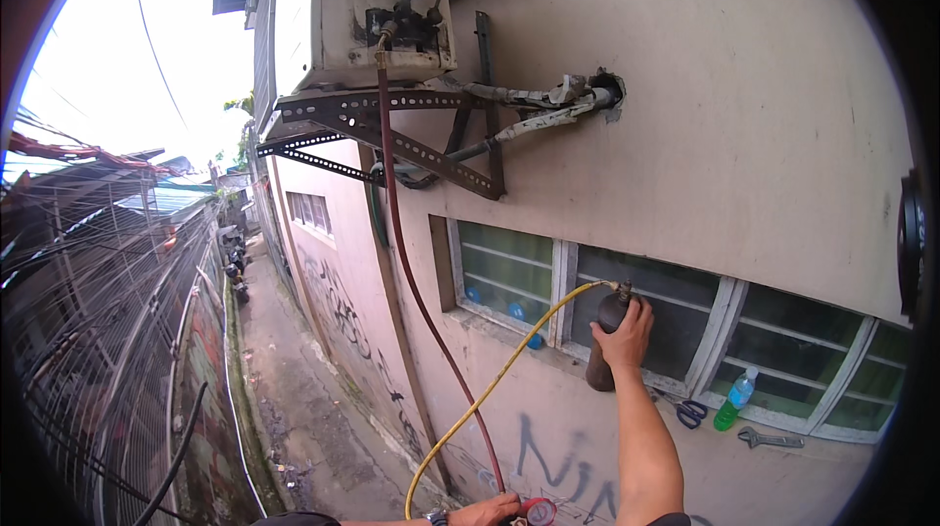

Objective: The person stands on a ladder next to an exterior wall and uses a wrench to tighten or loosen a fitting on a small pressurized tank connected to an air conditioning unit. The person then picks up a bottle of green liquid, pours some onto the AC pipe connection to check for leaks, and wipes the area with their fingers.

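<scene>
My left hand (494, 509) — at red gauge (539, 512), hold partly cropped, cannot tell. My right hand (627, 335) — gripping brown cylinder (599, 371); yellow hose (532, 333), if tugged, could wrench it loose.

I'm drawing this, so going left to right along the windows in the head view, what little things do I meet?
Blue round things → dark cylinder held by the right hand → scissors → bottle with green liquid → adjustable wrench.
</scene>
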The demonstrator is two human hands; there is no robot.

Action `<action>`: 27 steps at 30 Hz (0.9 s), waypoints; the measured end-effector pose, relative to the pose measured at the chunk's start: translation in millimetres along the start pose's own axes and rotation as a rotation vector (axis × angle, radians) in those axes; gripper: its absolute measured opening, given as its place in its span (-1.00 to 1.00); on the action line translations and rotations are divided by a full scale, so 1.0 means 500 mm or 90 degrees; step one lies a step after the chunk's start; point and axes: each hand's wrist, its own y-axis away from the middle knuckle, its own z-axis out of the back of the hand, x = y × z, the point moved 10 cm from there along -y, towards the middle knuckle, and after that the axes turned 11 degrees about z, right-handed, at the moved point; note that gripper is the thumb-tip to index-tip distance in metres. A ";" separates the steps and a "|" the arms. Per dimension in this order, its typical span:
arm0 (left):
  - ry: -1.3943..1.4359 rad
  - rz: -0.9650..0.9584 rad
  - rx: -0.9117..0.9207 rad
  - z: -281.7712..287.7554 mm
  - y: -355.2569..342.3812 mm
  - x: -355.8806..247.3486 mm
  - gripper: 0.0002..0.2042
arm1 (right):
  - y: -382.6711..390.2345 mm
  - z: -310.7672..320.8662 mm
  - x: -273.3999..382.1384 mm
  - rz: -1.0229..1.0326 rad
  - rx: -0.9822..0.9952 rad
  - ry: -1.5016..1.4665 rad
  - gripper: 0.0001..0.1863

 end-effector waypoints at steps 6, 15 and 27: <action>-0.001 0.001 0.003 -0.003 -0.001 0.004 -0.86 | -0.003 0.004 -0.002 -0.007 -0.001 -0.004 -0.03; -0.003 0.000 0.003 -0.007 -0.008 0.008 -0.86 | 0.001 0.002 -0.004 0.004 -0.014 0.023 0.02; -0.013 0.005 -0.001 -0.005 -0.006 0.010 -0.86 | 0.000 0.006 -0.002 0.007 -0.014 0.004 -0.01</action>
